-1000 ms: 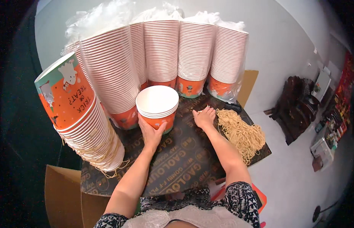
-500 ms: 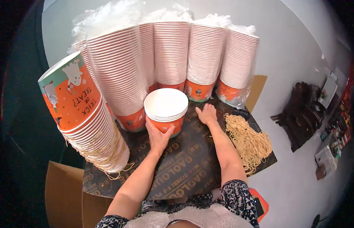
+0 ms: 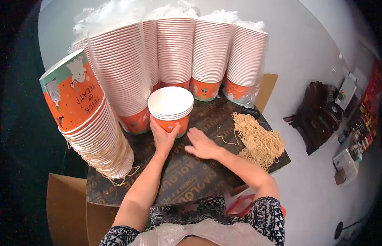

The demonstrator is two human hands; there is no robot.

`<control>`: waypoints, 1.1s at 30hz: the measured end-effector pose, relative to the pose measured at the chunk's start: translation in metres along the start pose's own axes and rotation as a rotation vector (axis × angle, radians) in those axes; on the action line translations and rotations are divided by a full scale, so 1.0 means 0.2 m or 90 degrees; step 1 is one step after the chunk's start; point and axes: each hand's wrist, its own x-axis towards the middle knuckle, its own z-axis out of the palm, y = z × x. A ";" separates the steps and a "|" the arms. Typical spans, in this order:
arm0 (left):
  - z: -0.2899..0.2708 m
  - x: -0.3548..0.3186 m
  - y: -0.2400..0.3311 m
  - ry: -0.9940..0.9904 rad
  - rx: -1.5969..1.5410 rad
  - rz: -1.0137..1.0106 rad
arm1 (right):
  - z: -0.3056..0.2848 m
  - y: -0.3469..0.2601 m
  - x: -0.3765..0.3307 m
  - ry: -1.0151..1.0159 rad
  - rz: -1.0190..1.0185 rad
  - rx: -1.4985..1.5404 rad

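Note:
A short stack of orange paper buckets with white rims (image 3: pixel 180 121) stands upright on the dark table. My left hand (image 3: pixel 163 137) grips its near left side, thumb across the front and fingers round the left. My right hand (image 3: pixel 202 144) is just right of the stack, fingers stretched out, holding nothing. At the left is a tall upside-down bucket stack (image 3: pixel 102 137), with tan cords hanging between its rims. A heap of tan cords (image 3: pixel 258 141) lies at the table's right side, one strand trailing toward my right hand.
Several tall bucket stacks in clear plastic (image 3: pixel 174 49) line the table's far side. A small black object (image 3: pixel 250 111) lies behind the cords. Cardboard boxes (image 3: pixel 67 209) stand below at the left. A dark wooden chair (image 3: pixel 316 115) is off to the right.
My right hand has come left and nearer, from the table behind to beside the short stack. My left hand keeps its grip. The whole view has shifted slightly.

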 end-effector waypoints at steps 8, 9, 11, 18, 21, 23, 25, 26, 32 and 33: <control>-0.02 0.00 0.01 -0.015 -0.007 -0.005 | -0.04 -0.32 -0.23 0.007 -0.087 0.116; -0.02 0.00 0.00 -0.015 -0.009 -0.002 | -0.09 -0.28 -0.21 0.132 -0.120 0.077; -0.02 0.00 -0.01 -0.016 -0.011 0.002 | -0.10 -0.10 -0.15 0.228 0.049 0.027; 0.00 0.00 0.05 -0.016 -0.017 -0.003 | -0.03 0.34 -0.11 0.144 0.339 -0.197; -0.02 0.00 0.01 -0.015 0.001 -0.015 | -0.03 0.13 -0.08 0.065 0.201 -0.171; -0.02 -0.01 -0.01 -0.014 0.004 -0.009 | -0.08 -0.08 -0.12 -0.026 0.107 -0.126; -0.01 0.00 -0.02 -0.013 0.008 -0.006 | -0.17 -0.14 -0.11 -0.062 0.126 0.094; -0.01 0.00 -0.02 -0.011 0.010 -0.002 | -0.30 -0.19 -0.09 -0.073 0.238 0.215; -0.01 0.01 0.04 -0.033 -0.024 -0.023 | -0.15 0.61 0.19 0.100 0.407 -0.072; -0.01 0.01 0.02 -0.032 -0.024 -0.033 | -0.14 0.69 0.22 0.099 0.436 -0.087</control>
